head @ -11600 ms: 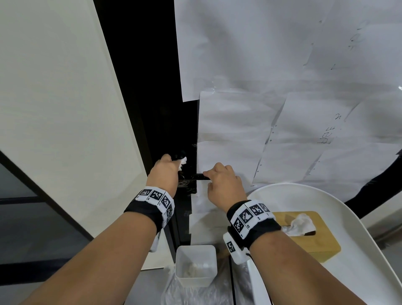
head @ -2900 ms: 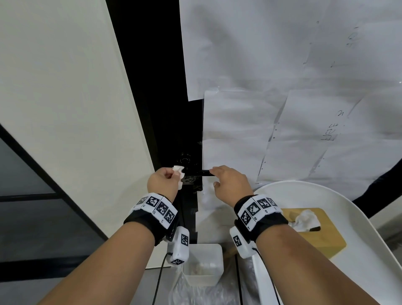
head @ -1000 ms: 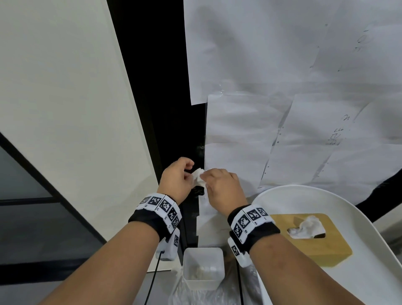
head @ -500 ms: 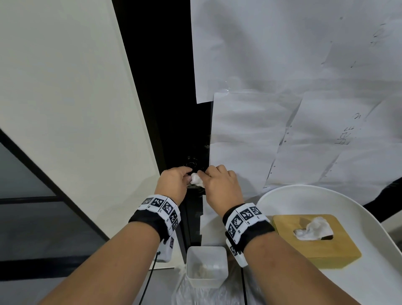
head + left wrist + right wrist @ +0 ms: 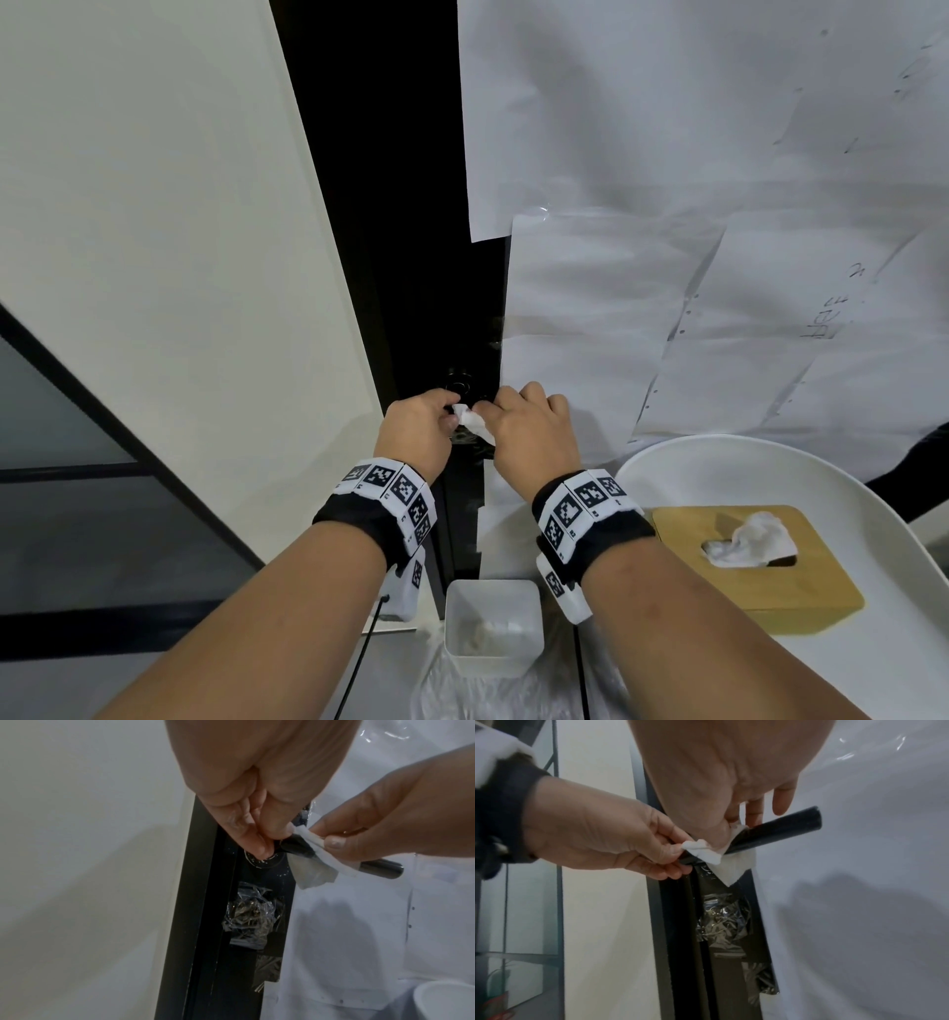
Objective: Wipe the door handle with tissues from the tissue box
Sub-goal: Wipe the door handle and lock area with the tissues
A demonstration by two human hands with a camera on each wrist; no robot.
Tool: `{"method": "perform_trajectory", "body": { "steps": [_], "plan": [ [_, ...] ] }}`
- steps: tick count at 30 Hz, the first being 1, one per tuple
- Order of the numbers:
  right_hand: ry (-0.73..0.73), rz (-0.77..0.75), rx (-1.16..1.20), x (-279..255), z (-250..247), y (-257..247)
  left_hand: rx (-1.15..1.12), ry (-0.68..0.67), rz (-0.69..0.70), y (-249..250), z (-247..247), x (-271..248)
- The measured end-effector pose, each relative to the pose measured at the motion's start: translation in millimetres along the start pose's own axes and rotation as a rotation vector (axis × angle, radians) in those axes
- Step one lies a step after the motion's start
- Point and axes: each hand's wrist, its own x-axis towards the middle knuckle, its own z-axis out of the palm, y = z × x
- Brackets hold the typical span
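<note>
The black door handle (image 5: pixel 782 830) juts out from the dark door edge; its free end (image 5: pixel 385 871) shows past the fingers. A small white tissue (image 5: pixel 725 862) is wrapped over the handle near its base, also seen as the tissue (image 5: pixel 472 421) between both hands. My left hand (image 5: pixel 447 411) pinches the tissue's left end beside the handle base. My right hand (image 5: pixel 493 406) grips the tissue round the handle, thumb (image 5: pixel 334 843) pressing on it. The wooden tissue box (image 5: pixel 801 596) with a tissue sticking out (image 5: pixel 755 539) sits at lower right.
The box rests on a round white table (image 5: pixel 873 493). A small white bin (image 5: pixel 493 663) holding crumpled tissues stands below the hands. White paper sheets (image 5: pixel 667 282) cover the door. Crinkled clear plastic (image 5: pixel 252 914) is taped under the handle. A pale wall (image 5: pixel 179 257) lies left.
The left hand, which held the tissue alone while the right held the bare handle, brought it over. Both hands now hold the tissue on the handle; little has moved in the last half second.
</note>
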Motion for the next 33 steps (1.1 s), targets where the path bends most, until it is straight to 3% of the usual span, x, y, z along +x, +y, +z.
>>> {"method": "perform_trajectory", "body": {
  "steps": [5, 11, 15, 21, 24, 29, 33],
  "plan": [
    [-0.006, 0.048, -0.052, -6, -5, 18, 0.079, -0.080, 0.008, 5, -3, 0],
    [0.015, 0.099, -0.054, -11, -3, 34, 0.063, -0.080, -0.004, 7, -6, 0],
    [0.000, 0.227, 0.032, -13, 1, 45, 0.038, -0.070, -0.020, 7, -6, 0],
    [-0.023, 0.582, 0.538, -16, 9, 44, 0.049, -0.073, -0.031, 6, -3, 1],
    [0.007, 0.754, 0.900, -11, 21, 39, 0.048, -0.072, -0.032, 5, -2, 1],
    [0.123, 0.943, 1.394, -12, 15, 31, 0.046, -0.091, -0.034, 5, -2, 2],
    [0.079, 1.014, 1.605, -14, 14, 30, 0.060, -0.085, -0.015, 5, -2, 2]
  ]
}}
